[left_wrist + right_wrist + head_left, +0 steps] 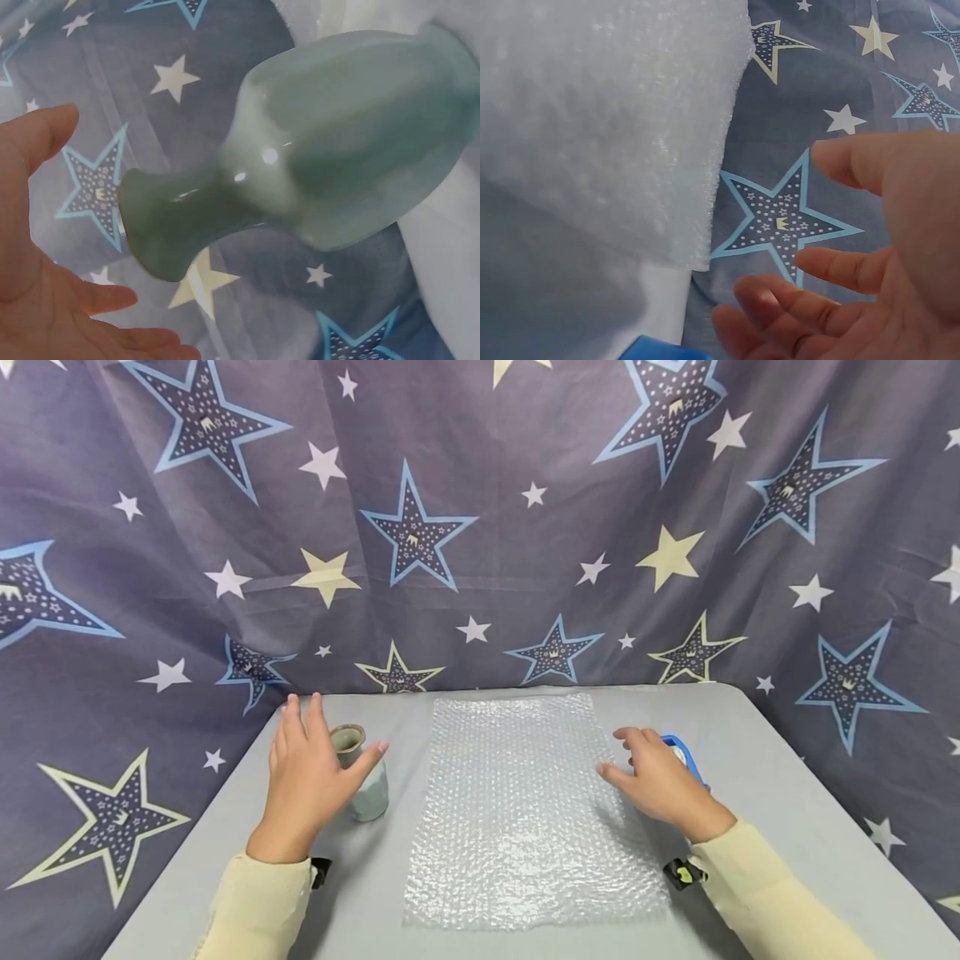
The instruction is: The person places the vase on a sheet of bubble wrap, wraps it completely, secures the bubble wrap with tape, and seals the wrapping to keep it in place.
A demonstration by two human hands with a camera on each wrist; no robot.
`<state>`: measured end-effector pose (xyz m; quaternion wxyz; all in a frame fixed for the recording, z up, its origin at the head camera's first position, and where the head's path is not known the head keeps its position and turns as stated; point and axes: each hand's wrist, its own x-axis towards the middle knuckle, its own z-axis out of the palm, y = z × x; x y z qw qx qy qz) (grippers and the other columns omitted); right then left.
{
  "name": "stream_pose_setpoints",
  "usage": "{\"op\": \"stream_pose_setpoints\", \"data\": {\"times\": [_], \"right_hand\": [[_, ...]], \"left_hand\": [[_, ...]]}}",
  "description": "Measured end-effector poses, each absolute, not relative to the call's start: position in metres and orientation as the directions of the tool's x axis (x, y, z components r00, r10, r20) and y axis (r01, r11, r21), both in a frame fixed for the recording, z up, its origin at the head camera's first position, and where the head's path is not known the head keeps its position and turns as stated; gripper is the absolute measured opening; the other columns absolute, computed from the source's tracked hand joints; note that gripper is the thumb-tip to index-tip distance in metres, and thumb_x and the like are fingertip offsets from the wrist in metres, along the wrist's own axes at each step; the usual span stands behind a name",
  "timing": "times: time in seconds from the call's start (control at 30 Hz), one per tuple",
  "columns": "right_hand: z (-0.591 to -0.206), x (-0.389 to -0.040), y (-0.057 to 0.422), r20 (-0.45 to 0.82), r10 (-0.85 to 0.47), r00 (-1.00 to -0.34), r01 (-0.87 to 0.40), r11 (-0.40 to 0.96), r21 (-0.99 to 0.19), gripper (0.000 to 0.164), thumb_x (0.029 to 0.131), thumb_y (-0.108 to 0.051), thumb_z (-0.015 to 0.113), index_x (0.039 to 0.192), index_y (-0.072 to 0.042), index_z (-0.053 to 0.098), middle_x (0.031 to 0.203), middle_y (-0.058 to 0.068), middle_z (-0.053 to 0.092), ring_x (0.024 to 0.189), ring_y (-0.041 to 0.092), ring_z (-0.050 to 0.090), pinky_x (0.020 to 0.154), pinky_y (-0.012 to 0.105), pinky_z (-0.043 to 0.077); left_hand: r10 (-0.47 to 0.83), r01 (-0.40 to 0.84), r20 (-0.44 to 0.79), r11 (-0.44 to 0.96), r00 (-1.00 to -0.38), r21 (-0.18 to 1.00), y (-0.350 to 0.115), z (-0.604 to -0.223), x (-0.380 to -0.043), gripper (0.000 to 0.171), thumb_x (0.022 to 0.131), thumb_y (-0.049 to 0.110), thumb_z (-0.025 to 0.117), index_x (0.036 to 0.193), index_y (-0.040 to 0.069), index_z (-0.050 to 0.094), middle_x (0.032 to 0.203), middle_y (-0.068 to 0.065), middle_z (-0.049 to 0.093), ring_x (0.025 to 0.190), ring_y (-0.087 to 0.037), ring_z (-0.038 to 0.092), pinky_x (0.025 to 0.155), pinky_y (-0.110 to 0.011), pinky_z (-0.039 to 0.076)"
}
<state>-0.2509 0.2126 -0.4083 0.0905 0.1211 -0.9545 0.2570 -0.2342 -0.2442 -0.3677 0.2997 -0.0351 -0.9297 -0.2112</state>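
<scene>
A pale green glazed vase point(370, 793) with a narrow neck and flared brown rim stands upright at the left of the table. Beside it is my left hand point(306, 770), thumb spread away from the fingers, holding nothing. The left wrist view shows the vase point(337, 142) large, its mouth close to that hand point(52, 285). A sheet of bubble wrap point(517, 827) lies flat in the middle. Over its right edge hovers my right hand point(656, 781), fingers loosely bent around nothing. Behind this hand, a blue-rimmed object point(693, 764) is partly hidden.
The grey-white table point(795, 852) runs back to a dark curtain point(480, 552) printed with stars, which also hangs along both sides. In the right wrist view, a corner of something blue point(664, 350) shows at the bottom edge.
</scene>
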Motion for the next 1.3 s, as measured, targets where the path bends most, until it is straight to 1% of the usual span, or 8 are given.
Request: {"op": "stream_pose_setpoints", "data": {"times": [0.2, 0.4, 0.63, 0.7, 0.83, 0.97, 1.17, 1.3], "right_hand": [[-0.424, -0.251, 0.216, 0.211, -0.18, -0.961, -0.259, 0.851, -0.456, 0.064, 0.097, -0.035, 0.069, 0.143, 0.005, 0.05, 0.131, 0.028, 0.058, 0.113, 0.039, 0.063, 0.091, 0.056, 0.054], [-0.438, -0.25, 0.22, 0.205, -0.177, -0.963, -0.256, 0.843, -0.474, 0.062, 0.096, -0.032, 0.07, 0.141, 0.007, 0.052, 0.129, 0.028, 0.06, 0.114, 0.04, 0.062, 0.093, 0.057, 0.052], [-0.448, -0.248, 0.227, 0.174, -0.202, -0.964, -0.261, 0.849, -0.46, 0.068, 0.093, -0.033, 0.073, 0.142, 0.008, 0.05, 0.126, 0.027, 0.059, 0.113, 0.038, 0.062, 0.094, 0.057, 0.051], [-0.451, -0.249, 0.228, 0.171, -0.197, -0.965, -0.256, 0.845, -0.47, 0.069, 0.092, -0.033, 0.074, 0.141, 0.008, 0.05, 0.125, 0.027, 0.06, 0.113, 0.038, 0.062, 0.095, 0.057, 0.051], [-0.456, -0.251, 0.228, 0.147, -0.203, -0.968, -0.25, 0.831, -0.496, 0.074, 0.091, -0.035, 0.076, 0.142, 0.012, 0.049, 0.119, 0.024, 0.061, 0.109, 0.033, 0.062, 0.093, 0.054, 0.052], [-0.459, -0.254, 0.227, 0.124, -0.217, -0.968, -0.25, 0.822, -0.511, 0.081, 0.091, -0.037, 0.077, 0.142, 0.018, 0.046, 0.112, 0.019, 0.062, 0.103, 0.028, 0.061, 0.09, 0.051, 0.053], [-0.463, -0.258, 0.228, 0.103, -0.217, -0.971, -0.239, 0.823, -0.516, 0.082, 0.09, -0.037, 0.078, 0.141, 0.019, 0.047, 0.101, 0.012, 0.06, 0.091, 0.021, 0.056, 0.081, 0.043, 0.051], [-0.464, -0.259, 0.229, 0.069, -0.203, -0.977, -0.209, 0.828, -0.521, 0.079, 0.09, -0.033, 0.079, 0.143, 0.016, 0.047, 0.102, 0.01, 0.059, 0.089, 0.019, 0.055, 0.078, 0.039, 0.049]], "left_hand": [[-0.095, 0.217, 0.574, 0.866, -0.813, 0.451, -0.244, -0.382, -0.239, 0.122, 0.077, 0.053, 0.085, 0.158, -0.009, 0.018, 0.157, -0.04, 0.025, 0.141, -0.061, 0.031, 0.111, -0.071, 0.029], [-0.16, 0.202, 0.56, 0.825, -0.813, 0.528, -0.245, -0.393, -0.239, 0.131, 0.072, 0.046, 0.091, 0.159, -0.011, 0.011, 0.151, -0.043, 0.029, 0.141, -0.057, 0.034, 0.111, -0.066, 0.034], [-0.179, 0.141, 0.465, 0.807, -0.867, 0.574, -0.247, -0.4, -0.239, 0.137, 0.071, 0.048, 0.092, 0.161, -0.009, 0.005, 0.149, -0.045, 0.032, 0.139, -0.059, 0.037, 0.11, -0.068, 0.036], [-0.182, 0.123, 0.427, 0.796, -0.886, 0.593, -0.248, -0.402, -0.24, 0.137, 0.071, 0.048, 0.092, 0.161, -0.008, 0.005, 0.146, -0.045, 0.037, 0.136, -0.058, 0.04, 0.109, -0.068, 0.037], [-0.186, 0.088, 0.362, 0.777, -0.913, 0.623, -0.251, -0.407, -0.24, 0.137, 0.071, 0.045, 0.093, 0.16, -0.009, 0.005, 0.146, -0.044, 0.039, 0.134, -0.057, 0.044, 0.109, -0.067, 0.038], [-0.184, 0.071, 0.336, 0.779, -0.924, 0.623, -0.255, -0.412, -0.239, 0.13, 0.071, 0.042, 0.094, 0.158, -0.012, 0.013, 0.145, -0.042, 0.043, 0.132, -0.056, 0.048, 0.108, -0.066, 0.039], [-0.146, 0.086, 0.312, 0.779, -0.939, 0.622, -0.26, -0.419, -0.243, 0.104, 0.071, 0.041, 0.093, 0.143, -0.01, 0.039, 0.13, -0.032, 0.056, 0.121, -0.049, 0.057, 0.1, -0.062, 0.045], [-0.097, 0.093, 0.272, 0.789, -0.957, 0.608, -0.264, -0.422, -0.245, 0.098, 0.074, 0.039, 0.092, 0.143, -0.009, 0.041, 0.132, -0.032, 0.058, 0.119, -0.049, 0.06, 0.097, -0.061, 0.048]]}}
